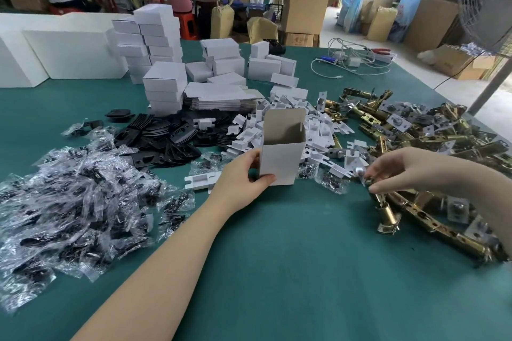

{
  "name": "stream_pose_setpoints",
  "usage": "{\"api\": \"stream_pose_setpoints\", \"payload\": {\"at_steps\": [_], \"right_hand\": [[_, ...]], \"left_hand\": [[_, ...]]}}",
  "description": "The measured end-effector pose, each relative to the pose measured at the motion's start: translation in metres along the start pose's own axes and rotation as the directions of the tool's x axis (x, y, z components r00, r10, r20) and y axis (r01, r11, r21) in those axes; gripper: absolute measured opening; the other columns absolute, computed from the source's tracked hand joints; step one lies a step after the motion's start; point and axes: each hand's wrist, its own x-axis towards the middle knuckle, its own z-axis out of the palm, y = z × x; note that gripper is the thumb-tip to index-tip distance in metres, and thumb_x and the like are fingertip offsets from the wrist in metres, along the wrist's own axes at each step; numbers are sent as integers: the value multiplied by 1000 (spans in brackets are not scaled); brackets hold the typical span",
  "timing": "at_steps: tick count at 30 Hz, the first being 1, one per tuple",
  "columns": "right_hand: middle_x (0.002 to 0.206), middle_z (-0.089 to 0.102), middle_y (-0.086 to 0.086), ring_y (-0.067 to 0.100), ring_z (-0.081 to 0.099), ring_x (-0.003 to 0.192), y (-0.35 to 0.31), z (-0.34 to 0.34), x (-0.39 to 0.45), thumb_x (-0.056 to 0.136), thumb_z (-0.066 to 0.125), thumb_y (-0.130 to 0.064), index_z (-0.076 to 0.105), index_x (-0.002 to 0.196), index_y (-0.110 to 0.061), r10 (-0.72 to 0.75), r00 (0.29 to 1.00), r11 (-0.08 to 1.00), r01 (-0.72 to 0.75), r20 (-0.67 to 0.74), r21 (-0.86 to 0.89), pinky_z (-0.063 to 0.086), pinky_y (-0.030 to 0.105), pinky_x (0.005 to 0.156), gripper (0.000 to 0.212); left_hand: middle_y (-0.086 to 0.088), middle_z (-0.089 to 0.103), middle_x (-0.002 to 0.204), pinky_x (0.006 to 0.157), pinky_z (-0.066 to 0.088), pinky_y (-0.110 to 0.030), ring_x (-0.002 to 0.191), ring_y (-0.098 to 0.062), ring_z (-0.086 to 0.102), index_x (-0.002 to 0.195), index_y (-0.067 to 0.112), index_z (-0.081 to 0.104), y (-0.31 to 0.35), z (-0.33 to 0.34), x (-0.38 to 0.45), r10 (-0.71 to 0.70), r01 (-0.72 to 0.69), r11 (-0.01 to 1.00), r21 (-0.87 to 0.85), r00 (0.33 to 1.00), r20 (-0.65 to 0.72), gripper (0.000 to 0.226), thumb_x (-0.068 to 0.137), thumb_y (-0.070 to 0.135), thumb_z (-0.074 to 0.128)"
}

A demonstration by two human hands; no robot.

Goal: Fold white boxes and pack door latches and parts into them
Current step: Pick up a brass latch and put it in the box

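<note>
Holding the box (279, 155) upright on the surface (291, 257) in my left hand (243, 177) — folded, open, seemingly empty — my right hand (399, 169) pinches a latch (381, 203) from the pile; packing remains.

White box (279, 158) upright on green surface (291, 257), top open, flaps up, brown inside; left hand (243, 177) grips its lower left side. Right hand (399, 171) pinches brass latch (383, 209) at near edge of latch pile (432, 135), right. White inserts (313, 124) heaped behind box. Black plates (166, 135) left of them. Bagged parts (69, 199) far left. Folded boxes (163, 63) stacked at back.
</note>
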Motion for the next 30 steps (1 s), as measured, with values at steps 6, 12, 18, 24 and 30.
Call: {"api": "stream_pose_setpoints", "payload": {"at_steps": [6,12,18,24,30], "right_hand": [[85,75,0,15,70,74,-9,-20,-23,57,77,-49,73,88,-20,-94,994,994,90,-62,-61,56,21,70,42],[78,74,-5,3,65,61,-88,-14,-38,59,74,-46,72,78,-30,-429,805,870,491,-411,54,53,11,58,25],[85,75,-9,5,70,78,-142,4,-2,71,79,-31,68,87,-21,-450,707,792,598,-546,121,55,15,73,21],[82,71,-13,-6,65,72,-146,20,33,77,78,-34,67,84,-32,-467,745,871,481,-475,-101,53,10,68,14],[103,43,1,16,38,101,-134,49,49,74,81,-40,72,87,-29,-538,743,825,366,-399,-430,27,23,80,19]], "left_hand": [[27,62,109,85,54,-27,98,11,58,106,65,48,4,0,0,-20,22,997,-78,1000,20,40,85,35,64],[24,63,111,85,51,-21,98,11,59,117,49,51,-3,0,2,-36,38,988,-150,999,17,35,90,31,66],[11,67,115,94,54,-41,106,-9,63,121,34,58,-5,1,4,-22,28,980,-199,999,35,34,90,26,66],[13,67,115,93,54,-39,104,-6,64,116,47,55,-3,-2,4,-13,25,984,-175,998,67,34,84,37,63],[17,68,110,82,50,-23,98,0,64,111,56,54,-3,-1,3,-33,42,982,-186,998,55,34,83,39,64]]}}
